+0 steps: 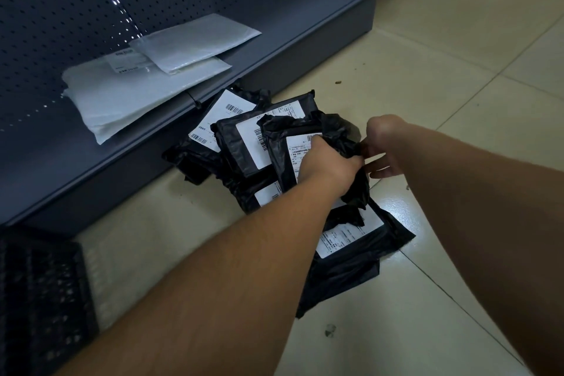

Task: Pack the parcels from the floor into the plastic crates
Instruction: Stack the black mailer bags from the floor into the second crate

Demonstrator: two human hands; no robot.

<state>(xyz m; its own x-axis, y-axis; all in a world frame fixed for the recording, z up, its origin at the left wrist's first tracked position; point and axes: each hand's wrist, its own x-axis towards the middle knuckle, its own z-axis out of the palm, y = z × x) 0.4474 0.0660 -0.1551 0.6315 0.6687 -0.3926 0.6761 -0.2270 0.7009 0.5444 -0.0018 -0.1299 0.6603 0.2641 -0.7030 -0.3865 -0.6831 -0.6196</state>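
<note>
Gripping the top black parcel [308, 143] of the floor pile, the left hand [328, 166] was closed on its near edge; the right hand [386, 146], seemingly pinching the bag's crumpled right end, shared it, the crate [39, 293] lying down-left near the left arm

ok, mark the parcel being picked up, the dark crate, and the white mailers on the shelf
held black parcel [282, 168]: head view, black film left of its label.
dark crate [42, 293]: head view, perforated side wall, bottom left.
white mailers [143, 98]: head view, middle of the large lower one.
</note>
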